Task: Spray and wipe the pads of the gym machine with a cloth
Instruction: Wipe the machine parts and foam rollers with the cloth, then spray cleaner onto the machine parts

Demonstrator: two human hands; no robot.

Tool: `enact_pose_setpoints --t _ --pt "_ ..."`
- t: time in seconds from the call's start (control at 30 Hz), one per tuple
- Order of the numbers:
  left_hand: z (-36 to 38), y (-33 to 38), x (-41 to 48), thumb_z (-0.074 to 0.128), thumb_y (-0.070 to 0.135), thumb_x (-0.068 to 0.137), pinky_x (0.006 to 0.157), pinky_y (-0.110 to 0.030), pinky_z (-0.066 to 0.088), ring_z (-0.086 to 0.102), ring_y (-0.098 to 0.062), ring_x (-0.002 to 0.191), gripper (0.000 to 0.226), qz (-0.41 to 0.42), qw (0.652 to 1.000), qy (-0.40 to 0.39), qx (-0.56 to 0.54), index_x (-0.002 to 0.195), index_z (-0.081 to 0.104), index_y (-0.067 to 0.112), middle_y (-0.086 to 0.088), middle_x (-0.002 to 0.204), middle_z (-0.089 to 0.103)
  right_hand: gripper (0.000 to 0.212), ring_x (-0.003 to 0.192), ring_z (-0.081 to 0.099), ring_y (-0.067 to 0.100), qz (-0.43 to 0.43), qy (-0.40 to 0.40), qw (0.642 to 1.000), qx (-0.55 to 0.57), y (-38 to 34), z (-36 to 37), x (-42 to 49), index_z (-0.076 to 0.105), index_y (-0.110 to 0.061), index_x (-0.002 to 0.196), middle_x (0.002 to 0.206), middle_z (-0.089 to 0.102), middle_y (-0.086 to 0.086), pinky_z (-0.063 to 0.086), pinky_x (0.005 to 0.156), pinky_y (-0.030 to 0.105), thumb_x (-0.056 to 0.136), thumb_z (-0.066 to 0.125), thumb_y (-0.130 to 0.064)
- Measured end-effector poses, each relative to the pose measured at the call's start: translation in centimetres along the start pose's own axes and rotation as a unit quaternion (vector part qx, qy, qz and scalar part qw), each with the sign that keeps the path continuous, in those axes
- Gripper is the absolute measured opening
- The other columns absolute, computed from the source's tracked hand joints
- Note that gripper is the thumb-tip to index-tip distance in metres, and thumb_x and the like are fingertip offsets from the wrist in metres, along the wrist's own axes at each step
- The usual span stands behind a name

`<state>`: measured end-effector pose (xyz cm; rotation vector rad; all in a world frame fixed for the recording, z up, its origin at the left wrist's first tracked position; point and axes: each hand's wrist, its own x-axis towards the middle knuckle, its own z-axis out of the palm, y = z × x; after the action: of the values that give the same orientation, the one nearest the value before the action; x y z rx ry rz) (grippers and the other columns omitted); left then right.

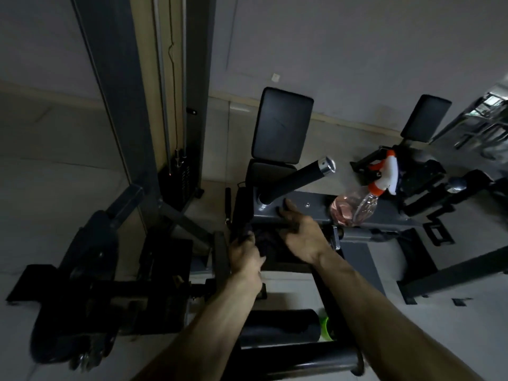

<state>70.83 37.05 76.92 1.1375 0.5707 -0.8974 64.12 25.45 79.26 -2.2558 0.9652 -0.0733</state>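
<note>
The wiping step is judged to be in hand rather than the spraying. The spray bottle point(354, 209) is set down on the grey beam point(308, 213) of the machine and is held by neither hand. A dark cloth point(264, 239) is bunched just below the beam's near edge and is gripped by the left hand point(244, 254), whose fingers are curled round it. The right hand point(301, 237) is laid beside it, its fingers stretched forward and loosely spread, with the tips resting on the beam near the foot of the black handle point(297, 180). Whether this hand also touches the cloth cannot be told in the dim light, and the surface under the cloth is too dark to make out.

The upright back pad point(283, 125) and the small seat pad point(270, 169) below it are seen beyond the hands, touched by neither. A roller pad point(277, 325) lies nearer the body. The next move is thought to call for the cloth to be carried to one of these pads and drawn across it with firm pressure. If the pads are not yet wet, the bottle would first have to be taken up by the free right hand.
</note>
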Motion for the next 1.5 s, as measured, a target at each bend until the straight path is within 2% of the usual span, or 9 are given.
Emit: enact_pose_setpoints --t 0.1,0.2,0.37,0.5,0.67,0.93,1.13,1.37,1.5 --pt "-0.4 1.7 -2.2 0.045 0.025 0.108 0.081 -0.037 0.050 0.061 -0.028 0.096 0.029 -0.053 0.996 -0.044 -0.056 0.127 0.062 0.010 -0.013 0.108 0.063 0.036 0.115 0.068 0.011 0.019 0.121 0.988 0.099 0.5 -2.9 -2.1 0.075 -0.024 0.125 0.123 0.073 -0.010 0.052 0.106 0.033 0.095 0.062 -0.009" --pt "0.0 2.7 -4.4 0.033 0.027 0.110 0.074 -0.033 0.047 0.053 -0.023 0.074 0.034 -0.065 0.992 -0.106 -0.034 0.092 0.057 0.012 -0.009 0.087 0.055 0.016 0.077 0.067 0.006 0.021 0.281 0.949 0.144 1.5 -6.1 -5.1 0.072 -0.022 0.083 0.079 0.073 -0.010 0.056 0.079 0.033 0.095 0.067 -0.031" --pt "3.1 3.7 -7.9 0.045 0.022 0.103 0.070 -0.035 0.051 0.062 -0.027 0.074 0.031 -0.055 0.989 -0.140 0.000 0.082 0.064 0.008 -0.010 0.081 0.067 0.029 0.096 0.065 0.015 0.058 0.447 0.865 0.219 3.0 -10.2 -5.3 0.055 -0.024 0.103 0.109 0.066 -0.002 0.052 0.087 0.036 0.086 0.076 -0.035" --pt "5.9 2.6 -9.8 0.050 0.024 0.102 0.068 -0.036 0.052 0.065 -0.028 0.074 0.029 -0.050 0.987 -0.150 0.008 0.083 0.068 0.009 -0.010 0.072 0.072 0.075 0.120 0.051 0.019 0.087 0.361 0.905 0.205 4.9 -12.4 -1.4 0.044 -0.021 0.144 0.143 0.044 0.003 0.048 0.099 0.036 0.082 0.080 -0.044" --pt "9.5 -0.4 -12.1 0.057 0.029 0.100 0.068 -0.037 0.055 0.072 -0.029 0.081 0.024 -0.028 0.989 -0.145 -0.004 0.106 0.071 0.010 -0.011 0.089 0.077 0.021 0.094 0.064 0.026 -0.013 0.312 0.933 0.179 6.8 -13.6 0.6 0.056 -0.029 0.089 0.106 0.066 0.008 0.055 0.086 0.045 0.089 0.073 -0.041" --pt "21.8 -13.1 -20.2 0.047 0.028 0.099 0.072 -0.038 0.059 0.071 -0.032 0.095 0.037 0.052 0.978 -0.194 -0.065 0.110 0.073 0.004 -0.015 0.109 0.075 0.023 0.093 0.067 0.016 -0.234 0.212 0.917 0.244 16.9 -24.1 -10.4 0.057 -0.027 0.119 0.098 0.066 -0.005 0.057 0.085 0.037 0.099 0.065 -0.034" --pt "32.6 -28.3 -22.2 0.049 0.026 0.095 0.078 -0.031 0.054 0.064 -0.028 0.083 0.035 -0.032 0.971 -0.239 -0.014 0.107 0.072 0.002 -0.015 0.099 0.070 0.010 0.063 0.053 0.014 -0.198 0.233 0.921 0.243 32.1 -34.9 -17.5 0.053 -0.010 0.100 0.072 0.053 -0.001 0.047 0.061 0.029 0.102 0.062 -0.009" --pt "45.0 -37.5 -18.0 0.040 0.020 0.098 0.049 -0.018 0.043 0.049 -0.019 0.049 0.028 -0.019 0.970 -0.241 0.011 0.074 0.052 0.011 -0.010 0.074 0.053 0.020 0.072 0.054 0.017 -0.057 0.183 0.944 0.269 46.5 -40.8 -16.8 0.056 -0.007 0.117 0.078 0.052 0.004 0.049 0.069 0.024 0.098 0.062 -0.006" --pt "51.1 -39.1 -14.6 0.038 0.039 0.093 0.063 -0.030 0.040 0.047 -0.022 0.060 0.031 -0.015 0.967 -0.251 -0.041 0.082 0.051 0.013 -0.007 0.073 0.047 0.039 0.080 0.060 0.022 -0.043 0.128 0.956 0.262 51.0 -43.6 -12.4 0.053 -0.009 0.127 0.088 0.058 0.014 0.053 0.075 0.028 0.096 0.072 -0.020"
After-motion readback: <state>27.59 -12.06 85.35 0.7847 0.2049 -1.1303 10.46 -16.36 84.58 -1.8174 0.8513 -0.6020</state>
